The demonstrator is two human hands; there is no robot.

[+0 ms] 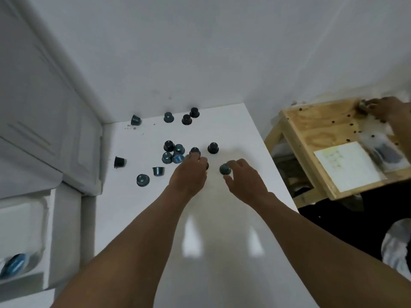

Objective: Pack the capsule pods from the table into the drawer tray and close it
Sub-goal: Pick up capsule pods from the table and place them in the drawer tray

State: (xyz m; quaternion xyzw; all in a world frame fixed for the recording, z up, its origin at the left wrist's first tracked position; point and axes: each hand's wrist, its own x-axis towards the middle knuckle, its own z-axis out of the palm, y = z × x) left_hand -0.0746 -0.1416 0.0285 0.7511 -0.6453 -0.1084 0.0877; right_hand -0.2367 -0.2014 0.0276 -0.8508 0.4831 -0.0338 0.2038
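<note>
Several dark and teal capsule pods (173,152) lie scattered over the far half of the white table (222,218). My left hand (189,174) is palm down over a cluster of them, its fingertips on a black pod (194,150); whether it grips one is hidden. My right hand (244,181) pinches a teal pod (225,169) between thumb and fingers, just above the tabletop. At the lower left, a white drawer tray (24,241) stands open with a blue pod (13,265) lying in it.
White cabinet doors (44,107) rise at the left and a white wall runs behind the table. To the right stands a wooden stand (322,130) with a white sheet on it, where another person's hand (387,107) handles something. The floor at the right is dark.
</note>
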